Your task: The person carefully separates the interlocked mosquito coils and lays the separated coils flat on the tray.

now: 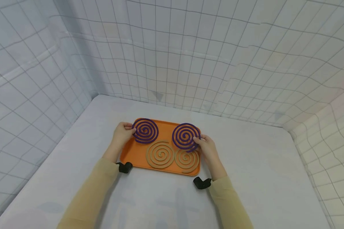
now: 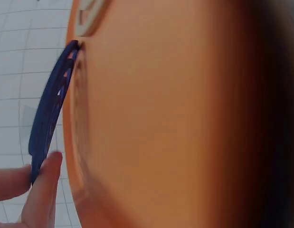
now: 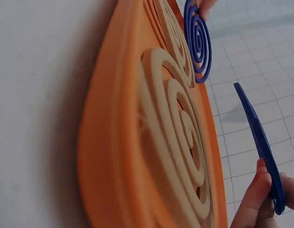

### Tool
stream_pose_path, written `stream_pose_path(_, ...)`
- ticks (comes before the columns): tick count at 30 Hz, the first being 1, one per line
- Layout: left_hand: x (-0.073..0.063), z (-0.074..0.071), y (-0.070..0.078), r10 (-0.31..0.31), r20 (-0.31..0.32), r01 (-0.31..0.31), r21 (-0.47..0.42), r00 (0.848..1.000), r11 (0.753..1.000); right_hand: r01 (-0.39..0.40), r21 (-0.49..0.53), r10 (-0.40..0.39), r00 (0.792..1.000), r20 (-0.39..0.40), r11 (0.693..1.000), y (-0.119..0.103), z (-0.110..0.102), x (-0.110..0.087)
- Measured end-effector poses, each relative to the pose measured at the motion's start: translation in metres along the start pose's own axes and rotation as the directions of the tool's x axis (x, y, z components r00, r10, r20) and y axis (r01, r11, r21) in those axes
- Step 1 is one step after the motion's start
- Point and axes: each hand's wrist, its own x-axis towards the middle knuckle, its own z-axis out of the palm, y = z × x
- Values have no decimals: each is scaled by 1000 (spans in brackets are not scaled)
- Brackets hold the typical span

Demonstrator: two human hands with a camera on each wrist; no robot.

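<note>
An orange tray (image 1: 165, 128) lies on the white surface in the head view. My left hand (image 1: 122, 134) pinches the left rim of a purple mosquito coil (image 1: 145, 130) over the tray's far left corner. In the left wrist view this coil (image 2: 49, 102) is seen nearly edge-on, tilted, between thumb and fingers. With its thumb on top, my right hand (image 1: 207, 148) pinches a second purple mosquito coil (image 1: 185, 135) at the far right. That coil (image 3: 260, 135) is raised off the tray in the right wrist view. It partly covers a tan mosquito coil (image 1: 187, 159); another tan coil (image 1: 161, 155) lies beside that one.
White cloth walls with a dark grid (image 1: 172, 57) stand behind and on both sides. The white tabletop (image 1: 252, 165) extends around the tray. Black wrist mounts (image 1: 125, 167) sit at both cuffs, close to the tray's near edge.
</note>
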Motion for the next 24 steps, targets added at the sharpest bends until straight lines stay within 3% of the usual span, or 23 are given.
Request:
stream_pose_path(5,-2,1,0,58,-56,-47,169,997,984,-12,-31,11,1000,-4,999,-1,1,1)
stream_pose_path(11,-1,2,-1,141,-97,-109,279,985,954,-16,-32,16,1000,-1,999,0,2,3)
stream_pose_path(17,-2,4,-4,182,-116,-137,320,976,937,-9,-40,9,1000,5,999,-1,1,3)
stream_pose_path(24,-4,3,-6,176,-123,-123,350,977,929,-13,-41,14,1000,6,999,-3,1,1)
